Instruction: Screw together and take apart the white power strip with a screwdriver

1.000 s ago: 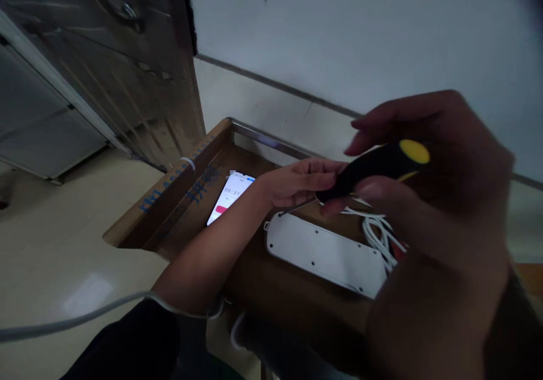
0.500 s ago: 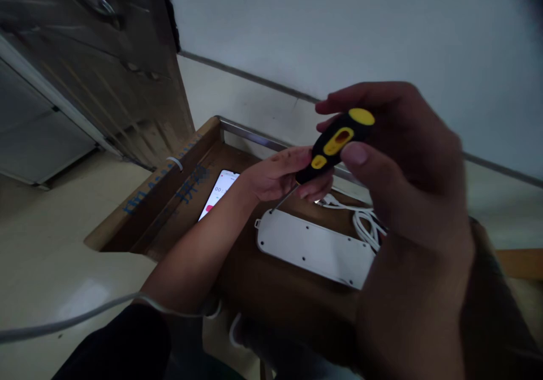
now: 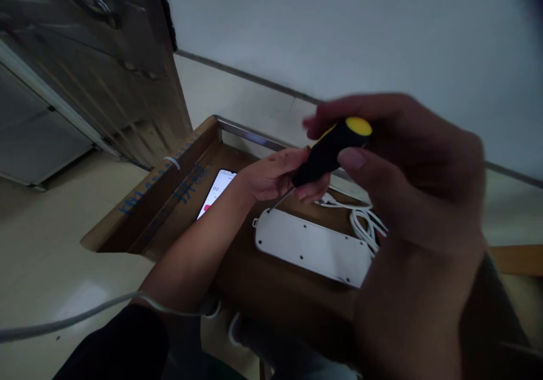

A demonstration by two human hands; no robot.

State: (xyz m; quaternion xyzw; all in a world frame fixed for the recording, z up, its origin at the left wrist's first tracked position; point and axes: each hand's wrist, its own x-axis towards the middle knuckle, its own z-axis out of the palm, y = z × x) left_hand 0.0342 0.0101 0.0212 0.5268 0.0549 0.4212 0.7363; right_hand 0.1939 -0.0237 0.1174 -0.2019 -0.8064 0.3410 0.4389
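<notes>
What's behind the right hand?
The white strip and coiled white cable both pass partly behind the right hand. The strip's right end and part of the coil are covered and can't be seen.

A pale wall (image 3: 360, 40) and dark door (image 3: 114, 86) border shiny floor (image 3: 46, 255).
</notes>
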